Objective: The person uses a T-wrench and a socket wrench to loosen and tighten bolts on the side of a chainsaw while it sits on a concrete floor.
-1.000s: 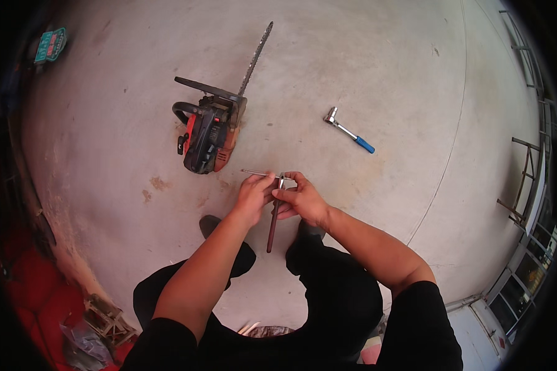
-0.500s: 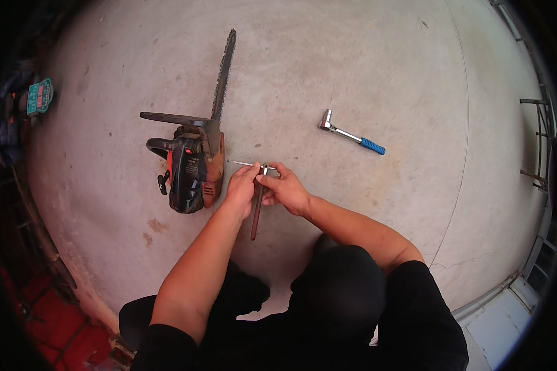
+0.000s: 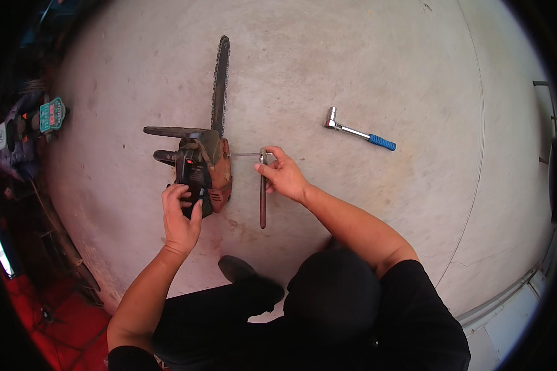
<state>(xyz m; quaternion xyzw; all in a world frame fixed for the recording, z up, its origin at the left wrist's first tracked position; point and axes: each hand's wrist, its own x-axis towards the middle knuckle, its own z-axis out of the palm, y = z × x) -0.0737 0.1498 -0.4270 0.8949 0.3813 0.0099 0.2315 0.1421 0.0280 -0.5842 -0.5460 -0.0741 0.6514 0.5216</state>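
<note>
A chainsaw with a black and orange body lies on the concrete floor at left of centre, its bar and chain pointing away from me. My left hand grips the near end of its black housing, thumb and fingers curved apart around it. My right hand pinches the head of a ratchet wrench, whose dark handle hangs toward me. From that head a thin metal shaft runs left to the saw's orange side cover. Whether its tip sits in a screw is too small to tell.
A second ratchet with a blue grip lies on the floor to the right. Along the left edge stand a vehicle part with a green plate and a long pole. Metal railings line the right rim. My black shoe is near the saw.
My left hand has let go of the wrench and moved left onto the chainsaw. My right hand has kept the wrench, and its shaft now reaches the saw's side.
</note>
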